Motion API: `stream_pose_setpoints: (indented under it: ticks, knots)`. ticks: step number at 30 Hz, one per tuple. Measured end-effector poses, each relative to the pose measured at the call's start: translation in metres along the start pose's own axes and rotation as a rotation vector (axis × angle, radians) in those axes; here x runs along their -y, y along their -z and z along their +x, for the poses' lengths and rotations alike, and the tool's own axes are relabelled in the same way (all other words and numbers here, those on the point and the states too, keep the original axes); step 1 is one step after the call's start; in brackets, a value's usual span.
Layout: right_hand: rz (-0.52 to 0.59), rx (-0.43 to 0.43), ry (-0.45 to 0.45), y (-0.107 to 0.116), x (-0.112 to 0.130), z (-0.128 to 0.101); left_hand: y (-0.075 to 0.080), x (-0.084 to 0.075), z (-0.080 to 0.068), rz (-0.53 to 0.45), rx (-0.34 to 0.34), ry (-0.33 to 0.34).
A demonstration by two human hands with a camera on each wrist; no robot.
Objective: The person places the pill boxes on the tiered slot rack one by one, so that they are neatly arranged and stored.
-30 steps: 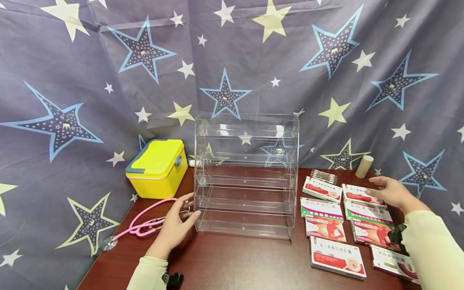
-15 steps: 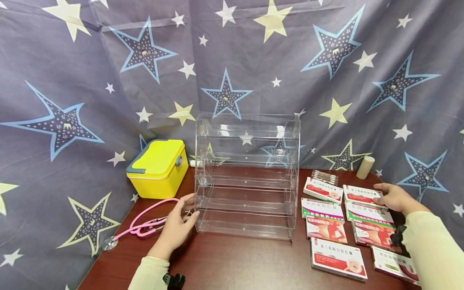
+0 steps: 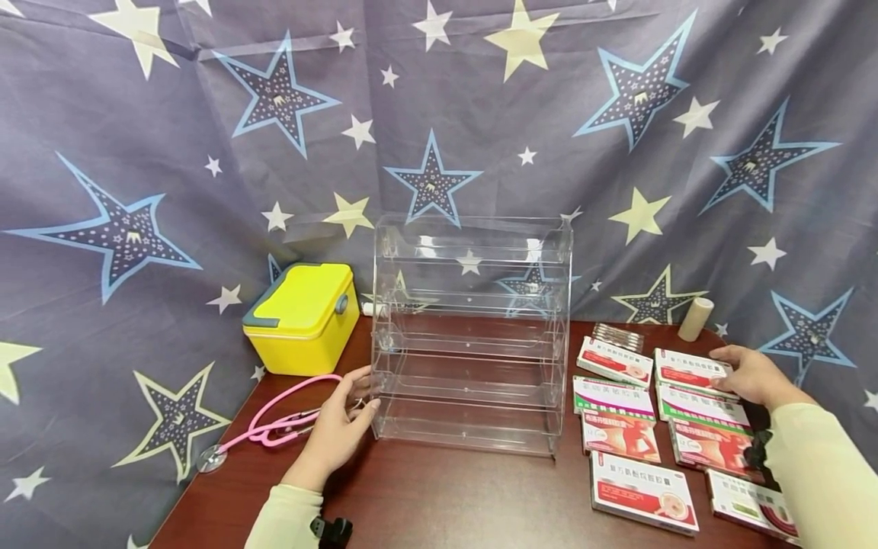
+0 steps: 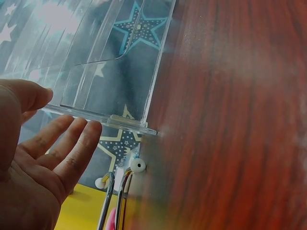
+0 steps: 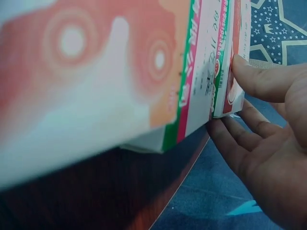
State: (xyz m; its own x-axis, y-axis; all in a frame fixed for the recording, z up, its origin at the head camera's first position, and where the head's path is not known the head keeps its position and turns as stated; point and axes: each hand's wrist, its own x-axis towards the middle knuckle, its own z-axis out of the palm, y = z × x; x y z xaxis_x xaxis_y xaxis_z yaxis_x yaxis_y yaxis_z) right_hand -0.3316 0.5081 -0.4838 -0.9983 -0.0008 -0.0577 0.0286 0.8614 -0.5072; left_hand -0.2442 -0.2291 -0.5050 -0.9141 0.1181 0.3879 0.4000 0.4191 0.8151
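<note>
My left hand point(image 3: 350, 412) lies with straight fingers against the lower left side of a clear acrylic tiered rack point(image 3: 469, 335) on the dark wood table point(image 3: 446, 496). In the left wrist view the open palm point(image 4: 57, 148) is beside the rack's base corner point(image 4: 129, 122). My right hand point(image 3: 741, 372) holds the right end of a red and white medicine box point(image 3: 686, 367) at the back right. In the right wrist view the thumb point(image 5: 261, 79) is on that box's point(image 5: 225, 57) top edge and the fingers point(image 5: 230, 134) reach its lower edge.
Several more medicine boxes point(image 3: 620, 435) lie flat in two columns right of the rack. A pink stethoscope point(image 3: 274, 427) and a yellow case point(image 3: 302, 316) are at the left. A beige tape roll point(image 3: 696, 319) and a small clear packet point(image 3: 617, 335) sit behind the boxes. Star-print cloth hangs behind.
My right hand has come down from above the boxes onto the end of the back right box. The left hand has stayed at the rack's side.
</note>
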Motion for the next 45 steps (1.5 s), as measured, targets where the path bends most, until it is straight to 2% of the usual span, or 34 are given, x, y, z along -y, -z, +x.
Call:
stream_pose_setpoints:
  ticks: [11, 14, 20, 24, 27, 31, 38, 41, 45]
  knots:
    - [-0.007, -0.029, -0.057, 0.010, 0.005, -0.008, -0.002, 0.002, 0.000, -0.014, -0.011, -0.016]
    - [-0.057, -0.060, -0.029, 0.014, 0.007, -0.011, -0.002, 0.001, -0.001, 0.001, -0.009, -0.006]
    - [-0.225, -0.145, 0.084, 0.032, 0.017, -0.022, -0.001, 0.000, -0.001, -0.014, 0.012, 0.009]
    - [-0.213, -0.260, 0.096, 0.045, 0.035, -0.031, 0.000, 0.000, -0.002, -0.015, 0.015, 0.009]
    - [-0.165, -0.383, 0.097, 0.054, 0.060, -0.040, 0.000, 0.001, -0.002, -0.014, 0.012, 0.003]
    - [-0.066, -0.541, 0.125, 0.070, 0.105, -0.050, 0.000, 0.001, -0.002, -0.021, 0.013, 0.005]
    - [0.147, -0.839, 0.258, 0.094, 0.203, -0.065, 0.001, -0.001, -0.003, -0.010, 0.015, 0.013]
    - [0.232, -0.888, 0.339, 0.102, 0.243, -0.066, 0.001, -0.001, -0.003, -0.002, 0.018, 0.018]
    - [0.323, -0.863, 0.430, 0.108, 0.289, -0.059, 0.001, 0.001, -0.003, -0.003, 0.012, 0.010]
